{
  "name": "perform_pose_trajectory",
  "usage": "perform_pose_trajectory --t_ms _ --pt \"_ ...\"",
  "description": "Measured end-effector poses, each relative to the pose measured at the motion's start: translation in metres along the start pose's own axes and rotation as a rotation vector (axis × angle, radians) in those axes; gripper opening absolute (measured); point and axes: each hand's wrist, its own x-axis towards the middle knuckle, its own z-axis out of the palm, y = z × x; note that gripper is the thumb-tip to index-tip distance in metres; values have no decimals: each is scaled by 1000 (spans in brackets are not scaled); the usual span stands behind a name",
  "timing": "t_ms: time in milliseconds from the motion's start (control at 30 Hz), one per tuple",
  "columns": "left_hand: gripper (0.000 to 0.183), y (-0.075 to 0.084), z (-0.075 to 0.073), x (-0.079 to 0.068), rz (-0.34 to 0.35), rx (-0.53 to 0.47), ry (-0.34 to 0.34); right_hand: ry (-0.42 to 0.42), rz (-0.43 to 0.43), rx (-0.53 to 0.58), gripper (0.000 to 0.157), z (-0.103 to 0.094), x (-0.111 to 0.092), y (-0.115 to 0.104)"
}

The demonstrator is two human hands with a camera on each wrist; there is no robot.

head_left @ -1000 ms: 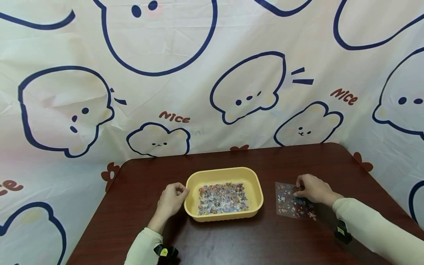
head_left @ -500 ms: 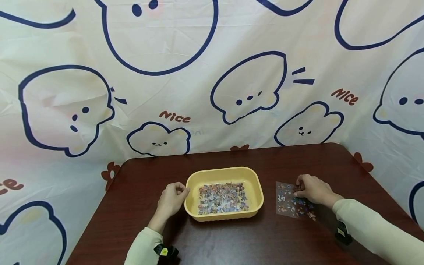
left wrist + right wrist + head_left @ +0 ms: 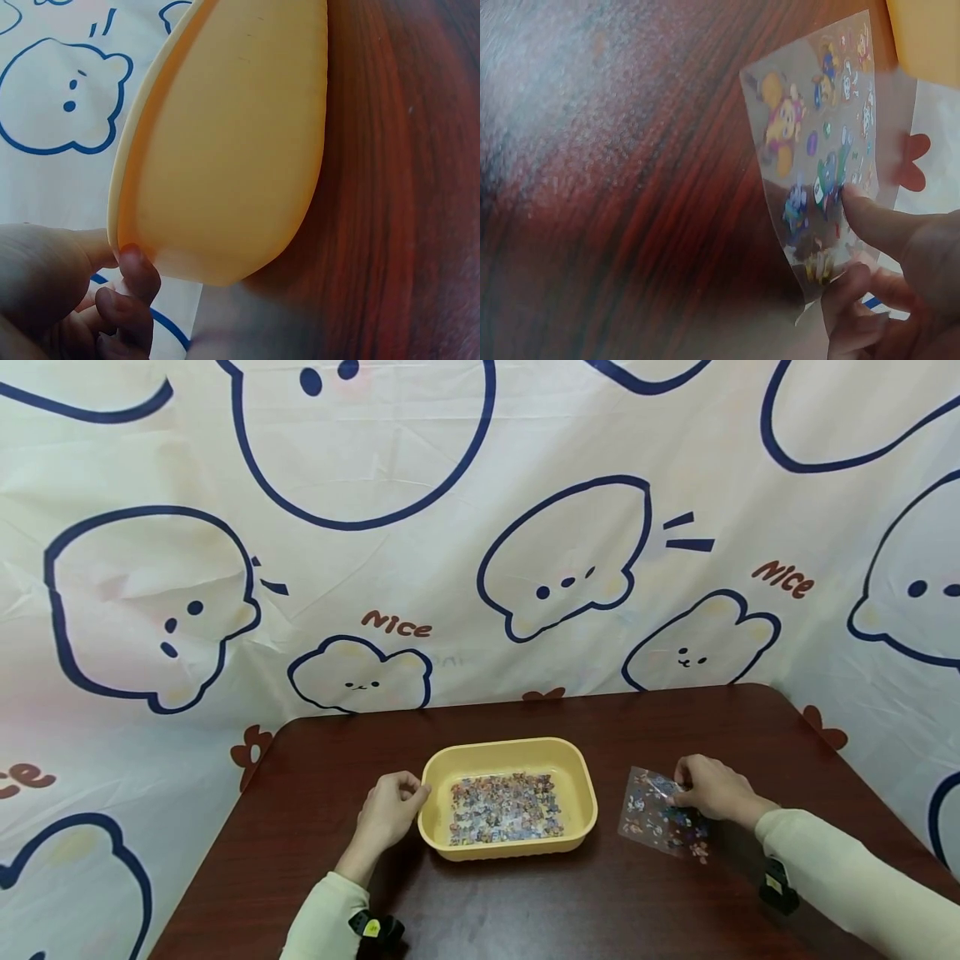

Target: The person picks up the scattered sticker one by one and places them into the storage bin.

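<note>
A yellow plastic basin (image 3: 579, 810) stands on the table in the middle of the head view. Colourful sticker sheets (image 3: 506, 810) lie flat inside it; how many cannot be told. My left hand (image 3: 388, 814) pinches the left rim between thumb and finger, and in the left wrist view the basin's outer wall (image 3: 232, 135) fills the middle. To the right of the basin, my right hand (image 3: 712, 789) pinches a clear sticker sheet (image 3: 648, 818) with small cartoon figures. In the right wrist view the sheet (image 3: 810, 154) is tilted above the table, its near edge partly behind the fingers.
The dark brown wooden table (image 3: 487, 910) has rounded far corners. Behind it hangs a white cloth (image 3: 450, 568) with blue-outlined cartoon bears. Black wrist cameras sit on both pale sleeves (image 3: 847, 868).
The clear sticker sheet has turned and tilted slightly in my right hand, its near corner shifting left. My left hand and the basin have stayed put.
</note>
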Motion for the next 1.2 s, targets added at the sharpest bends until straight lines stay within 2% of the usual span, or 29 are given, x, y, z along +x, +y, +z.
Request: perform_pose_trajectory --t_ms 300,500,700,833,1067,1200 --pt "19 0 0 0 2 -4 -5 -32 42 -6 39 -7 3 1" --pt "19 -1 0 0 0 0 -5 -42 48 -2 27 -9 2 5" --pt "19 -1 1 0 0 -4 -3 -48 24 15 13 -11 2 11" --pt "19 -1 1 0 -2 1 0 -64 8 68 16 -14 2 14" --pt "19 -1 0 0 3 -1 1 -56 -68 142 20 -17 1 25" --pt "19 -1 0 1 1 0 -1 -54 -75 185 20 -16 0 31"
